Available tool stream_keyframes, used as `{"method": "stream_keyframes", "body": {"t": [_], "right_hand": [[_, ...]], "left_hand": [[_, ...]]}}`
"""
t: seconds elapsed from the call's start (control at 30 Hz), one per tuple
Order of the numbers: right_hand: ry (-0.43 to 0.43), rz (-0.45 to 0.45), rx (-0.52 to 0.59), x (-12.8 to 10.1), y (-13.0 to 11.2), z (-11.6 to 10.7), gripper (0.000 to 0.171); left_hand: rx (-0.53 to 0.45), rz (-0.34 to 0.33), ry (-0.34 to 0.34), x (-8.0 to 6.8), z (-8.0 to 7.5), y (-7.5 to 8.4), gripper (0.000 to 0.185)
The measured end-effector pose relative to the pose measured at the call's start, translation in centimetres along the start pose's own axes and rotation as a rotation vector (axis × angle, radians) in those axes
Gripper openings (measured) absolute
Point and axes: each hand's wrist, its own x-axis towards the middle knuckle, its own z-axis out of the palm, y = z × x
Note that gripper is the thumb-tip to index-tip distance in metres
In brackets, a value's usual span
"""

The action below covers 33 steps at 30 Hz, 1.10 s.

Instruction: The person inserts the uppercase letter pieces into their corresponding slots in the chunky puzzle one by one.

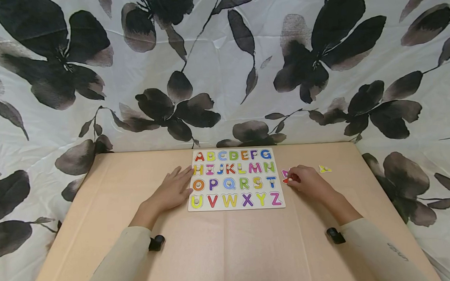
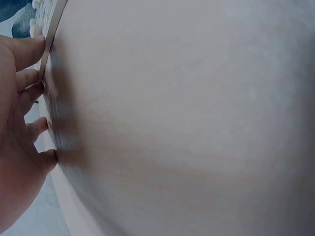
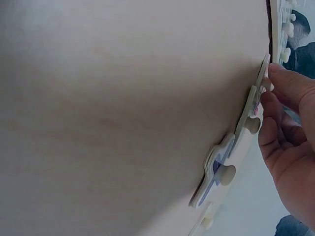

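Note:
A white alphabet puzzle board (image 1: 236,209) lies on the table with rows of coloured letters from A to Z. My left hand (image 1: 174,189) rests at its left edge, fingers spread, with the thumb (image 2: 30,51) touching the board's side. On the board's right, my right hand (image 1: 307,180) pinches a small red puzzle piece (image 1: 286,180) between thumb and fingers. That piece is tilted up in the right wrist view; its letter is mostly hidden. Beside it lies a pink-purple piece (image 1: 285,173), partly covered by the hand.
A yellow letter piece (image 1: 325,168) lies further right on the tan table (image 1: 261,249). In the right wrist view, a knobbed piece with blue-purple print (image 3: 216,169) lies near the hand. Behind the table hangs a floral cloth (image 1: 221,72).

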Motion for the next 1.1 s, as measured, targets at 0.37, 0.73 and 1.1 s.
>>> {"method": "stream_keyframes", "body": {"t": [0.37, 0.73, 1.1], "right_hand": [[0.005, 0.009, -0.023, -0.1, -0.6, -0.4, 0.020], [0.029, -0.069, 0.033, 0.2, -5.1, -0.4, 0.015], [0.041, -0.240, 0.020, 0.8, -9.9, 2.0, 0.011]], "left_hand": [[0.003, 0.005, -0.002, 0.1, -0.1, 0.2, 0.070], [0.009, 0.014, 0.003, 0.2, 0.1, -0.3, 0.070], [-0.006, -0.002, 0.004, -0.1, 0.1, 0.0, 0.070]]}}
